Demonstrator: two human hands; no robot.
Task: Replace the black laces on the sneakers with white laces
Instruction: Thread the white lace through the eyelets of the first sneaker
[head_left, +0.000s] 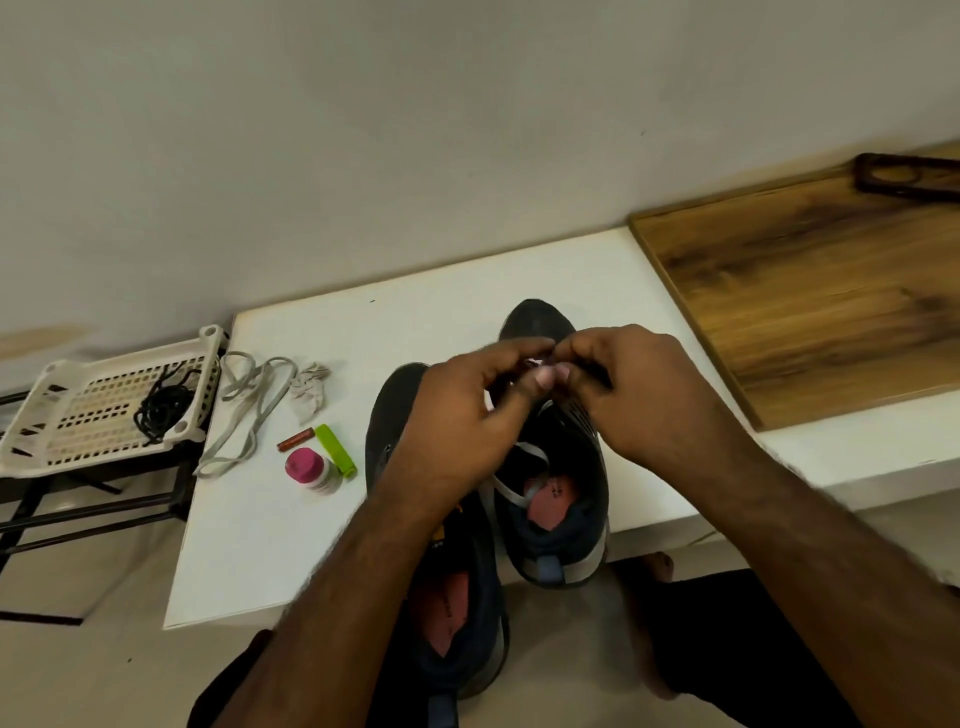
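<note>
Two dark sneakers stand side by side on a white tabletop (415, 322), toes toward the wall. The right sneaker (569, 499) sits with its heel at the near edge; the left sneaker (452, 597) overhangs that edge toward the person's lap. Both hands meet over the right sneaker's forefoot. The left hand (467, 415) and right hand (631, 395) have their fingers curled together in a narrow grip, seemingly pinching the end of a white lace (511, 486), though motion blur hides exactly what the fingertips hold. That lace runs back across the shoe's opening, over the pink insole.

Open room lies on the tabletop's left half and along its far edge by the wall. A second white lace (249, 410) lies loose near the left edge, one end just reaching past it. Beside it is a crumpled bit of paper (311, 389), and nearer are a small brown battery (296, 440), a lime-green clip (336, 449) and a bottle with a pink cap (309, 470), close together.

Left of the tabletop, a white perforated basket (62, 415) rests on a dark rack and holds a bundle of black laces (163, 408). To the right, a wooden board (810, 291) overlaps the tabletop's right end, with a dark frame-like object (909, 174) at its far corner.
</note>
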